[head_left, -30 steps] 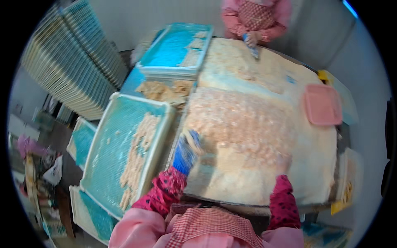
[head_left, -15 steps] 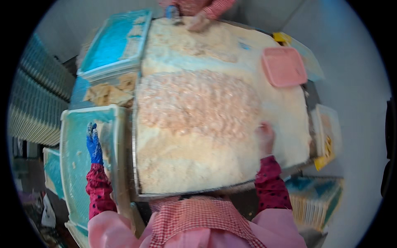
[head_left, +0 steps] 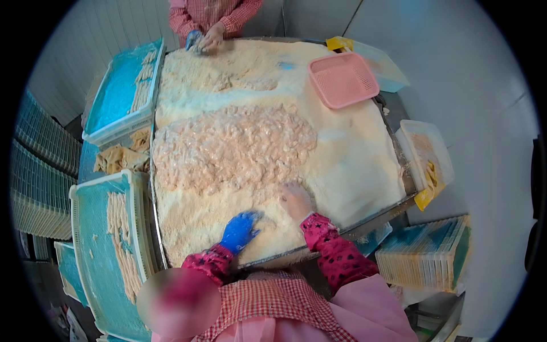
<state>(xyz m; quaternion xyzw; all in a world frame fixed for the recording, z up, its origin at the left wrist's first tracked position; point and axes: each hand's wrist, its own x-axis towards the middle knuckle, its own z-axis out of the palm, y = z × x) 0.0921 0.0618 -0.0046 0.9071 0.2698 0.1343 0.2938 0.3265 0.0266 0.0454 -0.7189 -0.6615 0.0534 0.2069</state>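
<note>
My left hand, in a blue glove dusted with crumbs, is open with its fingers stretched to the right, low over the layer of pale crumbs near the table's front edge. My right hand looks bare or thinly gloved. It reaches into the crumbs at the lower right edge of a heap of wet, pale pink meat pieces. Its fingers bend downward and their tips are hidden, so I cannot tell whether they grip a piece. At my left, a white-rimmed tray with a green-blue lining holds a row of coated strips.
Across the table a person's hands meet over the crumbs. A second tray with strips stands far left, beside a crumpled tan cloth. A pink basket sits far right. A clear tub and stacked trays line the right side.
My left hand has left the tray and moved right over the crumbs. My right hand has come left along the heap's lower edge. The view has shifted, and the other person's hands are closer together.
</note>
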